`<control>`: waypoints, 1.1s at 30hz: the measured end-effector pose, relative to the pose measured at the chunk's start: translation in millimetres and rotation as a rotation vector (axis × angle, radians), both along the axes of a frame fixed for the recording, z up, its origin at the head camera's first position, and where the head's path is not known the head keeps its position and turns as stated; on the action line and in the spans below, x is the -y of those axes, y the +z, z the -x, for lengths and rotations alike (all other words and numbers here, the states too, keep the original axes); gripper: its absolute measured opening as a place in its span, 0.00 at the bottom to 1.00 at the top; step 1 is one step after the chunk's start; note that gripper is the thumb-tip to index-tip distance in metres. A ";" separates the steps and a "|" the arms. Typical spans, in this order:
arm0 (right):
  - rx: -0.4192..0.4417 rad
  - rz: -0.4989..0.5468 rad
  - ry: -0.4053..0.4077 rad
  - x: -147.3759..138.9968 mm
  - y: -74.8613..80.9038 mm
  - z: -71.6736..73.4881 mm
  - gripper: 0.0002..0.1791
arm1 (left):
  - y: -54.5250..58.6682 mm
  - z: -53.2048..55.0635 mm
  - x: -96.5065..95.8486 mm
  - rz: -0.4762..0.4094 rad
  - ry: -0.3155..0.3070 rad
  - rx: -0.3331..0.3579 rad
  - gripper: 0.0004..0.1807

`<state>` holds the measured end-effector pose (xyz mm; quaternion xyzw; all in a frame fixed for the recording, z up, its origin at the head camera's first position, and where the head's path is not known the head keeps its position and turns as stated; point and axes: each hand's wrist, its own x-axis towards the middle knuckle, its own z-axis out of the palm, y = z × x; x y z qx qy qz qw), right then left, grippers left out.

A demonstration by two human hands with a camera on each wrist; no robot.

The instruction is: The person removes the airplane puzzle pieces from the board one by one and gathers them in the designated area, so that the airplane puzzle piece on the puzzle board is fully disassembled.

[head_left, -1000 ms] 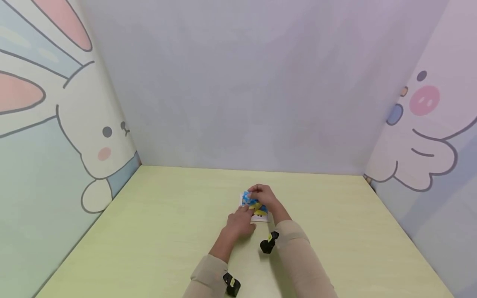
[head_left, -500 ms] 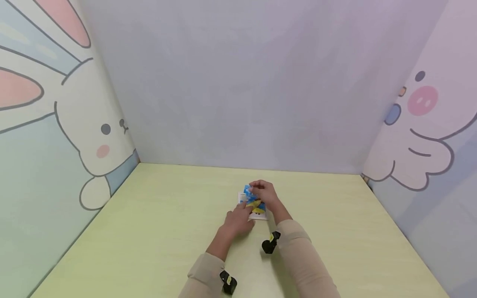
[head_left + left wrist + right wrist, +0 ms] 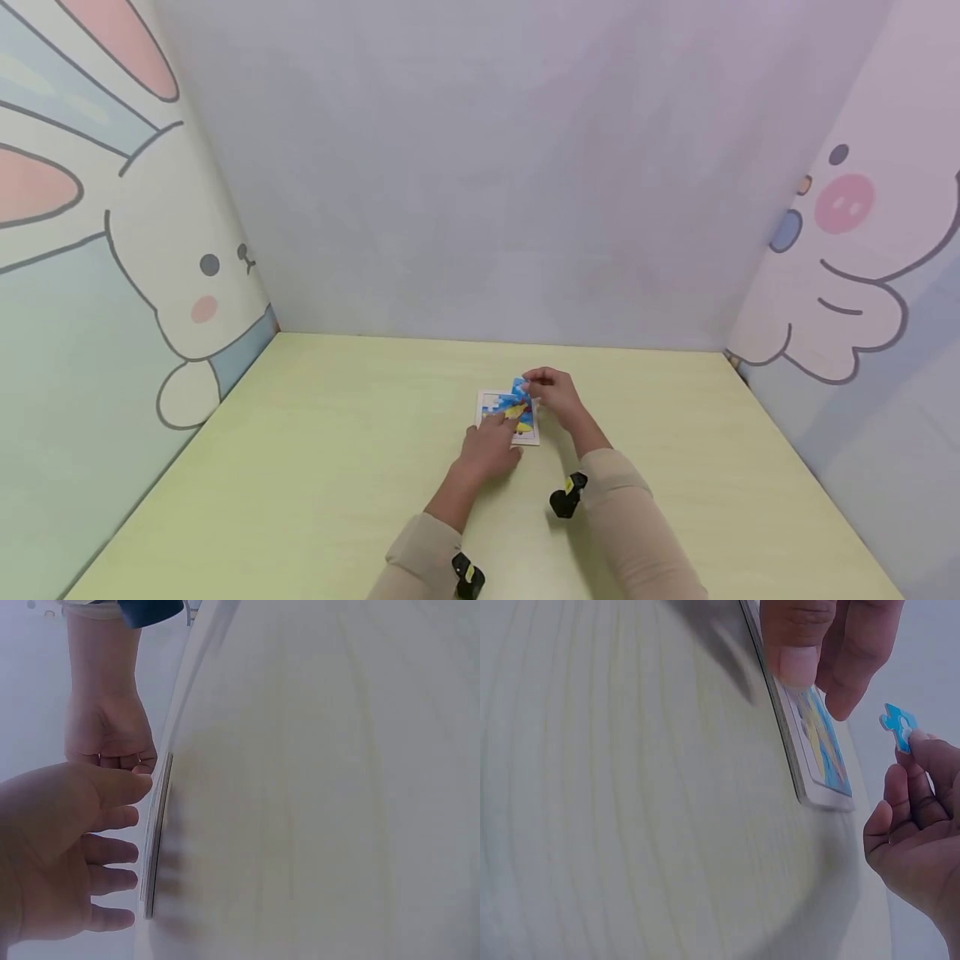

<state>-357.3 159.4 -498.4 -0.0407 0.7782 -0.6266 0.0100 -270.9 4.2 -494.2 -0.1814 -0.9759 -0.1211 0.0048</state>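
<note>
A small jigsaw puzzle in a white tray [image 3: 532,440] lies flat on the table, its pieces forming a blue and yellow picture. My left hand [image 3: 489,446] rests over the puzzle's lower left, fingers stretched out onto the pieces. Seen from the left wrist, the tray [image 3: 157,840] is edge-on and the left hand's fingers [image 3: 112,879] are straight. At the puzzle's far right edge, my right hand [image 3: 553,393] pinches a blue puzzle piece [image 3: 898,727] between thumb and forefinger. That piece is held up above the tray, apart from it. Part of the picture is hidden under my left hand.
The pale yellow table [image 3: 337,450] stretches out on all sides of the puzzle. A plain grey wall [image 3: 480,183] stands behind it, with a rabbit-printed panel [image 3: 172,275] at left and a pig-printed panel [image 3: 870,275] at right. Each wrist carries a black camera [image 3: 567,496].
My right hand has lifted the blue puzzle piece from the puzzle's upper left and carried it right. A pale patch now shows there. The left hand stays on the puzzle.
</note>
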 end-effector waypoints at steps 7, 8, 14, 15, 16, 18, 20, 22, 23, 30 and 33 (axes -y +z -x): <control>0.032 -0.024 -0.040 -17.1 -4.1 -0.7 0.10 | -2.8 2.7 -8.5 -0.008 0.034 -0.006 0.27; 0.035 -0.022 -0.040 -19.7 -5.4 -0.9 0.10 | -3.4 2.9 -8.9 -0.010 0.040 -0.002 0.28; 0.047 -0.026 -0.064 -34.8 -8.3 -0.9 0.10 | -8.4 4.1 -9.6 0.039 0.054 0.016 0.28; 0.049 -0.032 -0.068 -37.2 -7.7 -0.3 0.10 | -8.6 4.3 -9.6 0.047 0.052 0.019 0.28; 0.051 -0.037 -0.071 -39.4 -6.9 0.3 0.10 | -8.1 4.3 -9.5 0.051 0.048 0.024 0.28; 0.058 -0.049 -0.079 -44.2 -6.2 1.8 0.11 | -6.5 4.2 -9.9 0.050 0.043 0.029 0.28; 0.067 -0.063 -0.090 -47.2 -6.0 3.8 0.11 | -4.6 3.4 -10.0 0.052 0.042 0.034 0.28; 0.082 -0.074 -0.097 -49.1 -6.4 5.3 0.11 | -3.5 2.6 -10.5 0.051 0.042 0.040 0.29; 0.086 -0.087 -0.096 -50.1 -6.9 6.1 0.11 | -2.9 2.2 -11.1 0.046 0.043 0.041 0.29; 0.120 -0.203 -0.090 -53.0 -0.9 6.7 0.11 | -0.3 0.5 -16.0 0.047 0.042 0.042 0.28; 0.135 -0.246 -0.103 -55.1 -0.5 5.3 0.11 | 0.5 -0.8 -17.9 0.051 0.027 0.043 0.28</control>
